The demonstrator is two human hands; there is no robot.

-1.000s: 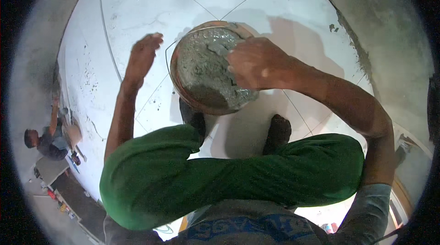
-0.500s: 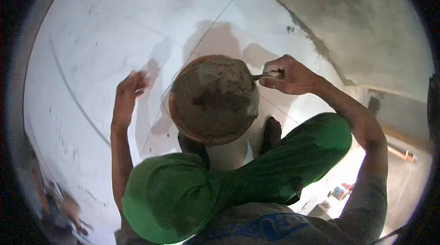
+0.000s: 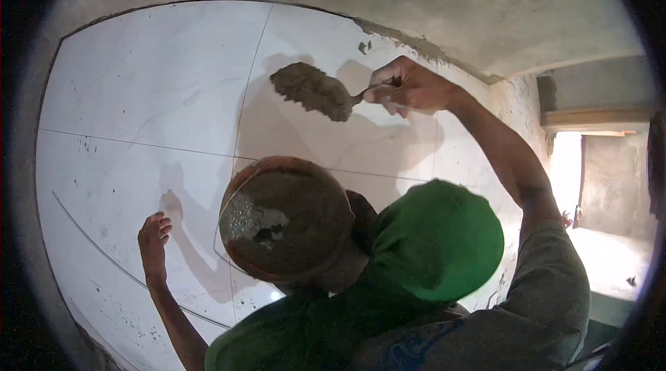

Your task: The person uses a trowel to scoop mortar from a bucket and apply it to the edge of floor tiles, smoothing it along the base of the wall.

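The right hand (image 3: 411, 87) clamps a trowel (image 3: 358, 98) loaded with mortar (image 3: 312, 90), beyond the far side of the bucket (image 3: 281, 162). Left of the bucket, the left hand (image 3: 154, 234) hangs with fingers loosely parted.

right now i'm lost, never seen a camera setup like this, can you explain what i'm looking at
There's no machine here, just a person's two bare hands. A wide fisheye camera worn on the head looks down, so straight edges bend. The right hand grips a trowel loaded with dark, wet-looking mix. The left hand holds nothing, its fingers loosely curled. By the green-clothed knee is a round bucket with more grey mix inside. Below are pale tiles, with dark specks and a thin, curved strand lying on them.
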